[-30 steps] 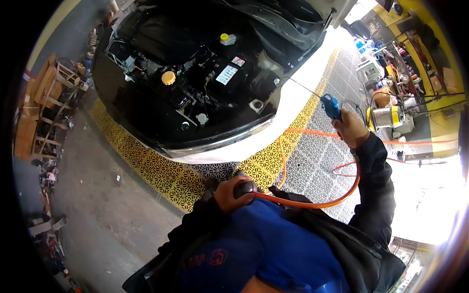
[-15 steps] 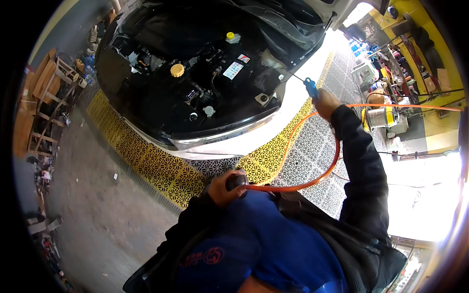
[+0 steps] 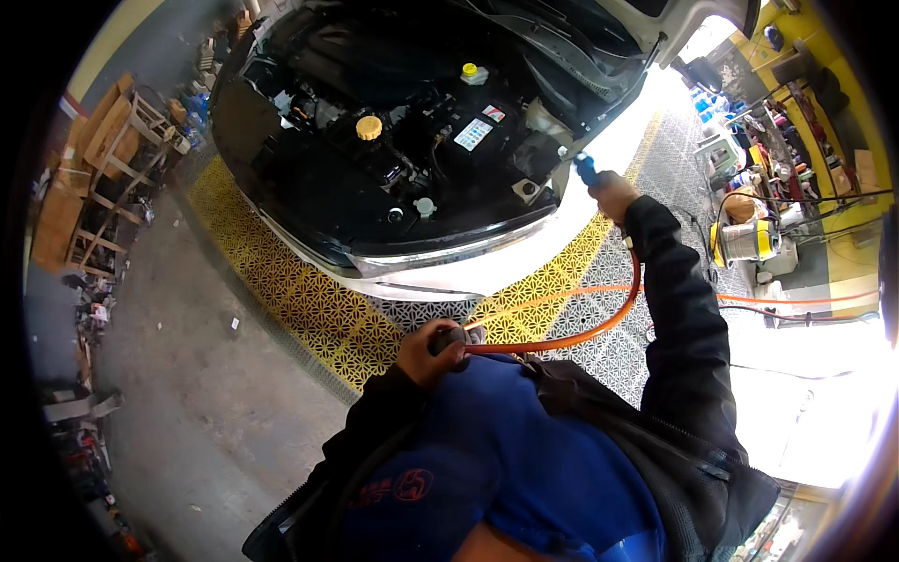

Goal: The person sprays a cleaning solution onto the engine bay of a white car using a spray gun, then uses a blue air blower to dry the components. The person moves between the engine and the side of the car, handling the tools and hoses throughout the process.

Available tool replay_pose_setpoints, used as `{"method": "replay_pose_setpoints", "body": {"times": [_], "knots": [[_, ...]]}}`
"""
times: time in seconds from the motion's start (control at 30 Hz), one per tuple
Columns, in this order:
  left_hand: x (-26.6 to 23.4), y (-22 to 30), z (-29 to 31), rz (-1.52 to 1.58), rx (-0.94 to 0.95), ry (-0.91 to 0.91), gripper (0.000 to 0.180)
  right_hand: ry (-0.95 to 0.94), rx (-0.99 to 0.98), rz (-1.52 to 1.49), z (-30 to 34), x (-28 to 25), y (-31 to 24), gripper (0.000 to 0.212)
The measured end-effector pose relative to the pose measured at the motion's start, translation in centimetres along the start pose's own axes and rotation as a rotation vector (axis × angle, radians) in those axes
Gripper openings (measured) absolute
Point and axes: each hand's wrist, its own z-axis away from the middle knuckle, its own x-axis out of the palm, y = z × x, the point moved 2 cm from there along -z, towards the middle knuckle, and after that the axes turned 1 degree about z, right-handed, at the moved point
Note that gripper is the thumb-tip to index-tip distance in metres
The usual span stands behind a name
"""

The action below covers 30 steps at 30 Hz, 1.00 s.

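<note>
Out at the car's front right corner, my right hand (image 3: 613, 196) is closed around a blue air blow gun (image 3: 585, 169), which points toward the engine bay (image 3: 412, 131). An orange hose (image 3: 599, 332) hangs from below that hand and curves back to my left hand (image 3: 428, 354). Close to my chest, the left fingers are wrapped round a dark rounded object (image 3: 450, 339) beside the hose; its kind is partly hidden by the hand. The white car's front bumper (image 3: 440, 286) lies just beyond, with its hood raised.
Yellow and grey grid floor tiles (image 3: 309, 295) run along the car's front. A wooden rack (image 3: 112, 169) stands at the left wall. Cluttered shelves (image 3: 796, 140) and a cable reel (image 3: 749, 241) are on the right. Another stretch of hose crosses the floor there.
The blow gun and right hand have swung slightly left and closer to the engine bay. The hose's far stretch has dropped lower. The view has shifted, so the car sits farther right.
</note>
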Motion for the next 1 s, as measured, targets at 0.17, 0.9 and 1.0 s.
{"method": "replay_pose_setpoints", "body": {"times": [0.17,0.9,1.0], "knots": [[0.5,0.4,0.3,0.008,0.081,0.045,0.041,0.0,-0.027,-0.123,0.3,0.8,-3.0,0.032],[1.7,0.1,1.4,-0.054,0.074,0.205,0.045,-0.005,-0.041,-0.133,-4.4,1.4,-5.0,0.032],[1.3,0.3,1.3,-0.033,0.023,0.226,0.048,-0.032,-0.716,0.551,-5.3,2.5,-5.5,0.036]]}}
